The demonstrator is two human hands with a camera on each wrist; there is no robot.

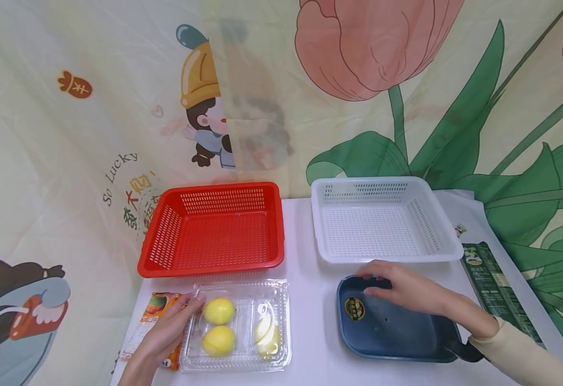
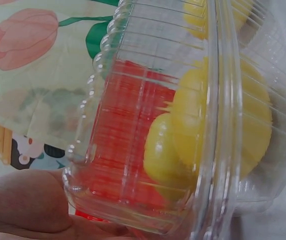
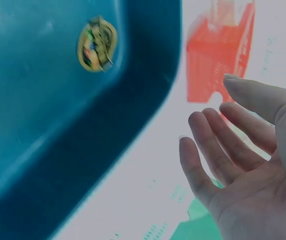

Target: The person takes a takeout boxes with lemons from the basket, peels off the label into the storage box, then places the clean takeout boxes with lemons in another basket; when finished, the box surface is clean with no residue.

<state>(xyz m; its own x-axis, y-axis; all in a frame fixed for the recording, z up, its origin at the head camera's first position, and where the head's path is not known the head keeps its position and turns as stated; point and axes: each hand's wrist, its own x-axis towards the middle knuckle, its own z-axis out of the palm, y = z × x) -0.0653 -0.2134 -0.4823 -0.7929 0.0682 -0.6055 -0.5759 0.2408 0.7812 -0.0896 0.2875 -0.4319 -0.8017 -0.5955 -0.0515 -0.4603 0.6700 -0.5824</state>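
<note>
A lidded clear plastic box (image 1: 286,327) stands on the table with yellow lemons inside: two lemons (image 1: 218,341) on its left and one lemon (image 1: 267,338) on its right. My left hand (image 1: 167,327) touches the box's left side near the far corner. In the left wrist view the palm lies beside the box wall and most fingers are hidden. Over the far edge of a dark blue rectangular tub (image 1: 382,343) hovers my right hand (image 1: 402,287). Its fingers are spread and loosely bent, holding nothing in the right wrist view. A round sticker (image 1: 355,309) marks the tub's floor.
Behind the box sits a red basket (image 1: 281,236); a white basket (image 1: 382,230) stands behind the tub. An orange packet (image 1: 172,358) lies partly under my left hand. On the right lies a long green packet (image 1: 498,287), and a black part (image 1: 466,351) juts out by the tub's near corner.
</note>
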